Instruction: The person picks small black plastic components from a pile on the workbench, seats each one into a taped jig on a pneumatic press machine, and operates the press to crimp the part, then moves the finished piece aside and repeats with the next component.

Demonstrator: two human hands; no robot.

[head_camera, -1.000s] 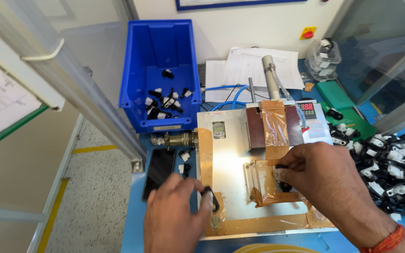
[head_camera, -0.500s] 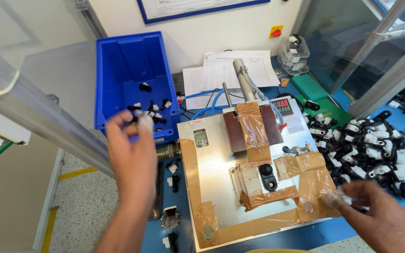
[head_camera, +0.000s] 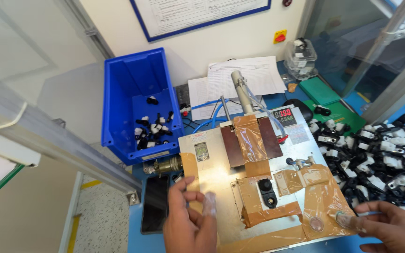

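My left hand (head_camera: 191, 220) hovers over the left edge of a metal fixture plate (head_camera: 214, 180), fingers apart and nothing in them; one fingertip wears a clear cot. At the plate's lower right corner my right hand (head_camera: 390, 227) rests on brown tape, with a cot-covered fingertip beside a round button (head_camera: 316, 224). It appears to hold nothing. A small black part (head_camera: 267, 192) sits in the taped nest at the plate's middle, between the two hands.
A blue bin (head_camera: 139, 103) with several black-and-white parts stands at the back left. A heap of similar parts (head_camera: 380, 150) lies on the right. A dark phone (head_camera: 155, 204) lies left of the plate. Papers (head_camera: 240, 77), a digital readout (head_camera: 284, 114) and a green box (head_camera: 324, 91) are behind.
My left hand rose to the blue bin, then came back down to the plate's left edge. My right hand left the nest, where the black part now sits, and moved to the lower right corner.
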